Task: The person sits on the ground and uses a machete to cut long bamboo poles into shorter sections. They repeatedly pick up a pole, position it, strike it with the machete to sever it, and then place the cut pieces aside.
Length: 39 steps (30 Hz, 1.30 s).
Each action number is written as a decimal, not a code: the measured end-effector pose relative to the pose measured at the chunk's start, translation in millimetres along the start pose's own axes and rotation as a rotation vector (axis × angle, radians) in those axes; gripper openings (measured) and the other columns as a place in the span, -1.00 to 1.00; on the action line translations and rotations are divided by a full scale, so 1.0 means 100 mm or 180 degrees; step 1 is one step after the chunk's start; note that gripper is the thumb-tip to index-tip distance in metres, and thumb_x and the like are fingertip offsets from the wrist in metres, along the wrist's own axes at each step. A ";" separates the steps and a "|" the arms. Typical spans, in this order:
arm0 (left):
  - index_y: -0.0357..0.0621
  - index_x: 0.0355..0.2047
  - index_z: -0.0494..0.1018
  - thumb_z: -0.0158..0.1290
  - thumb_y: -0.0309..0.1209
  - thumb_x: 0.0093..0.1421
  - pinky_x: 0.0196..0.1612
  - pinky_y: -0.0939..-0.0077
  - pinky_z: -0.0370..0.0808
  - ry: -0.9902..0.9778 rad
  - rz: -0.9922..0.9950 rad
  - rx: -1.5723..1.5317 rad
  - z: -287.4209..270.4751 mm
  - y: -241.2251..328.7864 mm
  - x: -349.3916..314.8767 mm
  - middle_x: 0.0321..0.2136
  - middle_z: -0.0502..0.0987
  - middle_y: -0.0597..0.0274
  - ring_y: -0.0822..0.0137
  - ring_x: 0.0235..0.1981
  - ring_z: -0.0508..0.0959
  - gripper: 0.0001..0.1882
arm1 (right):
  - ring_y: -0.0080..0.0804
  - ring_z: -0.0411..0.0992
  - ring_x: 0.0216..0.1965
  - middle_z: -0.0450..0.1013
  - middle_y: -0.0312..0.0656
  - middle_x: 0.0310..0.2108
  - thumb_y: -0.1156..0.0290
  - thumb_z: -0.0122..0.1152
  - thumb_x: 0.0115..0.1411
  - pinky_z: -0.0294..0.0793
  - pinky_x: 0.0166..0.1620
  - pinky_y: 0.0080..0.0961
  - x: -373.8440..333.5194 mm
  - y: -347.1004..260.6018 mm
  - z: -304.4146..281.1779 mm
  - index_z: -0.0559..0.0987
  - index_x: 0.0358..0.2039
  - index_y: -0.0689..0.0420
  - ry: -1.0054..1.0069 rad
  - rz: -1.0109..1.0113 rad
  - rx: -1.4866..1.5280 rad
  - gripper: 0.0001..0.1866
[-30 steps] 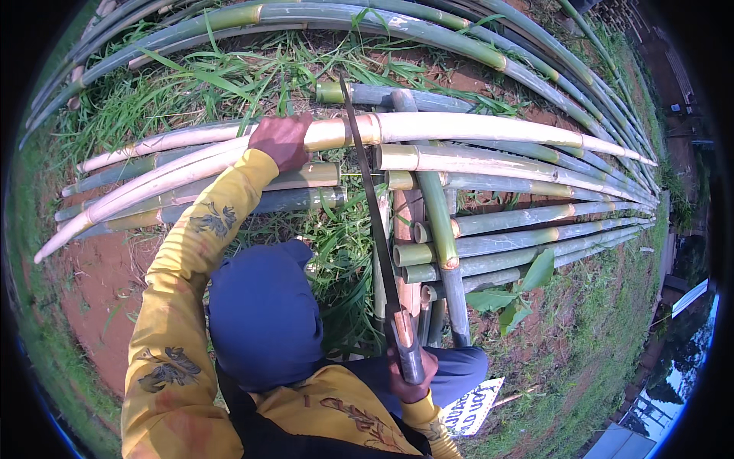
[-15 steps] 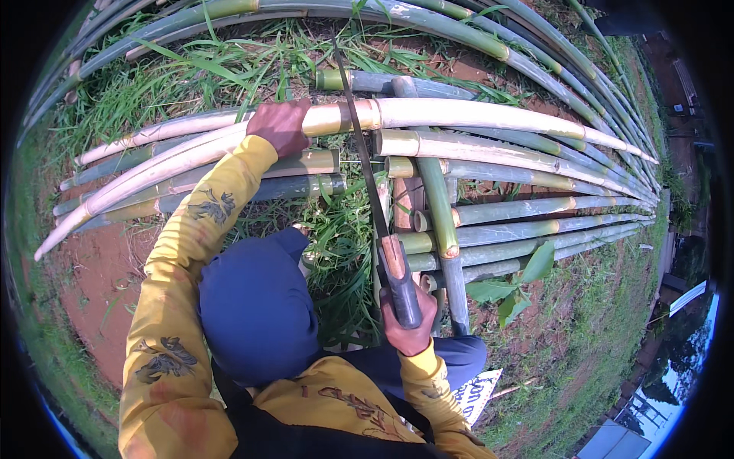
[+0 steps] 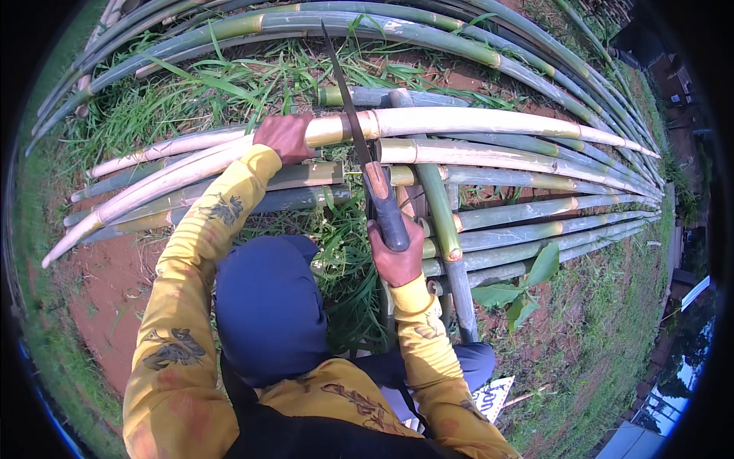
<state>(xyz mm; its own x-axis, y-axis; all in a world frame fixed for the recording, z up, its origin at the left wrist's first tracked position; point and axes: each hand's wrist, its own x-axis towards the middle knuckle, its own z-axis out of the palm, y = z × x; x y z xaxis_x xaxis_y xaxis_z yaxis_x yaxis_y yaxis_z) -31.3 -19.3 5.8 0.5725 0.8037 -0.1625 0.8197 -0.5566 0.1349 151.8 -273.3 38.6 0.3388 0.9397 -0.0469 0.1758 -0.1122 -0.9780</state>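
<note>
My right hand (image 3: 399, 256) is wrapped round the dark handle of a hand saw (image 3: 353, 118). The long narrow blade points away from me and crosses a pale bamboo pole (image 3: 466, 120) just left of a joint ring; how deep it sits in the pole I cannot tell. On the same pole, left of the blade, my left hand (image 3: 283, 138) grips from above with its fingers over the far side. Below the pole a cut pale bamboo piece (image 3: 474, 151) lies with its end facing the saw. A green bamboo post (image 3: 436, 206) slants under the pieces at the right.
Several cut bamboo pieces (image 3: 527, 229) lie side by side at the right, others (image 3: 298, 177) under my left forearm. Long green poles (image 3: 443, 42) stretch across the back. Grass (image 3: 336, 252) and red soil (image 3: 103, 298) surround them. A leafy sprig (image 3: 527, 287) stands near the right pieces.
My right hand has pushed the saw away from me, so its handle is now close to the pale pole. My left hand has kept its grip on the pole.
</note>
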 end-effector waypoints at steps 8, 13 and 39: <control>-0.19 -0.07 0.48 0.29 -0.19 -0.03 -0.07 0.02 0.60 0.0084 -0.0194 -0.0080 0.05 -0.08 -0.11 -0.30 0.66 -0.17 -0.16 -0.23 0.67 -0.46 | -0.56 0.58 -0.35 0.60 -0.23 -0.40 0.66 0.22 0.08 0.56 -0.19 -0.57 -1.34 -0.28 -0.38 0.63 -0.09 0.33 0.0127 0.0328 -0.0186 -0.67; -0.21 -0.10 0.47 0.33 -0.18 -0.07 -0.10 0.01 0.60 -0.0222 -0.0258 0.0022 -0.08 0.06 0.02 -0.28 0.65 -0.18 -0.15 -0.25 0.67 -0.43 | -0.50 0.50 -0.48 0.54 -0.18 -0.50 0.63 0.27 0.13 0.48 -0.35 -0.47 0.16 0.07 0.01 0.59 -0.27 0.28 -0.0122 0.0015 0.0164 -0.86; -0.21 -0.15 0.48 0.33 -0.19 -0.03 -0.16 0.07 0.63 0.0053 -0.0148 0.0196 -0.03 0.02 -0.05 -0.37 0.67 -0.09 -0.09 -0.31 0.70 -0.50 | -0.51 0.40 -0.54 0.48 -0.17 -0.54 0.66 0.24 0.13 0.43 -0.39 -0.46 0.13 0.05 0.15 0.55 -0.33 0.28 -0.0002 0.0055 -0.0060 -0.91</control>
<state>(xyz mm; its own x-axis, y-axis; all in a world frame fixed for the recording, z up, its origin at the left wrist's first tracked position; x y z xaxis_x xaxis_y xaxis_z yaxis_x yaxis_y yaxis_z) -32.4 -24.2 10.1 0.5338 0.8320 -0.1509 0.8453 -0.5301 0.0672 142.8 -257.2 29.6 0.3413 0.9378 -0.0638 0.1872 -0.1343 -0.9731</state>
